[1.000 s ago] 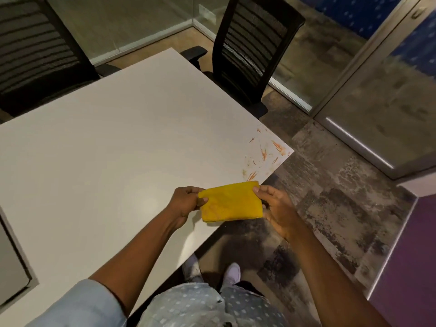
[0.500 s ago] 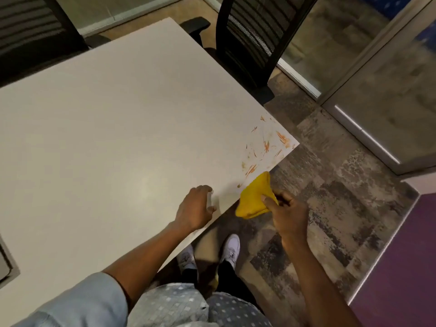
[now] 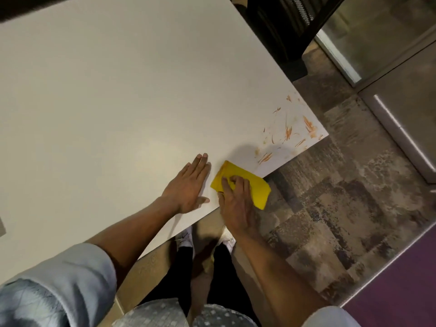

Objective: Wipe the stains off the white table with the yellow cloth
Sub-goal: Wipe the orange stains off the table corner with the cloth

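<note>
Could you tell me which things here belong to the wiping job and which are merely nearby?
Belong to the job:
yellow cloth
orange stains
white table
right hand, pressing the cloth
left hand, flat on the table

Merely nearby:
black chair
white shoes

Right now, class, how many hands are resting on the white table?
2. The left hand lies flat on the white table near its front edge; the right hand presses the yellow cloth down just beside it, at the edge.
</note>
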{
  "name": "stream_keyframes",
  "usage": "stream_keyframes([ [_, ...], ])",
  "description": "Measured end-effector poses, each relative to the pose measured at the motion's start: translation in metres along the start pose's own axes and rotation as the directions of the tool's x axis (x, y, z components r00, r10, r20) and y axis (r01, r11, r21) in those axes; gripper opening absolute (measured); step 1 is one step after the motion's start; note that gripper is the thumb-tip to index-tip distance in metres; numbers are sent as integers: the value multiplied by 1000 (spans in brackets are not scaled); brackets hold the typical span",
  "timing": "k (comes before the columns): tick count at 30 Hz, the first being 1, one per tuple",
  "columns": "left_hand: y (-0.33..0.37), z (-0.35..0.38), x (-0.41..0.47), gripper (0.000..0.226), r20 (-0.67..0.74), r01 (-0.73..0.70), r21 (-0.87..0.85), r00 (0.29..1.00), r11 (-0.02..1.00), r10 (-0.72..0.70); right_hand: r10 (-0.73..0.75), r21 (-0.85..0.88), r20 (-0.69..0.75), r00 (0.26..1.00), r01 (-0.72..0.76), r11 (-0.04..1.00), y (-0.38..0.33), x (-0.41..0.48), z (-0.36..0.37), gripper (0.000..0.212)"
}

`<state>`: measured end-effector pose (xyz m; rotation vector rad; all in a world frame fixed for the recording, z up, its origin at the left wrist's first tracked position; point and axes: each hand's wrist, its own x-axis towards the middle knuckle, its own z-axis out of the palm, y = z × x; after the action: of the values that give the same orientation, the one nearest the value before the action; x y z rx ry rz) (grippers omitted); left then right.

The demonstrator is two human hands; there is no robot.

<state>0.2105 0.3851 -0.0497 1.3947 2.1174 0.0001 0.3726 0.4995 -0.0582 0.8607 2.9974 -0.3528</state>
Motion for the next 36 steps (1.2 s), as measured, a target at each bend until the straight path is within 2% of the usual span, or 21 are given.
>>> stream_keyframes([
  [3,-3,4,1,111,-3,-10,11,1000,1000,10,-50,-124,-49,998,43,991,10,-10,5,42],
  [8,-7,13,1,111,-35,-16,2,999,1000,16,-102,-132,-37,994,96,987,26,1,20,53],
  [15,-4,19,4,120,-69,-4,-115,998,993,-4,-39,-141,-44,998,32,990,11,-7,12,47],
  [20,-1,28,5,124,-119,6,-76,993,997,-15,-18,-103,-74,997,10,995,20,-17,12,46],
  [25,-4,32,7,128,-128,3,-46,992,999,-9,100,-72,-130,986,-110,991,5,18,15,51],
  [31,-8,38,6,131,-180,2,-92,983,996,-19,-75,-79,-30,997,73,994,18,-21,17,60],
  [33,-9,38,7,136,-187,5,-91,982,996,-22,-35,-61,-52,998,32,998,25,-13,13,62],
  [36,-9,36,9,137,-178,0,-104,984,995,-19,112,-9,-123,986,-114,993,30,30,7,55],
])
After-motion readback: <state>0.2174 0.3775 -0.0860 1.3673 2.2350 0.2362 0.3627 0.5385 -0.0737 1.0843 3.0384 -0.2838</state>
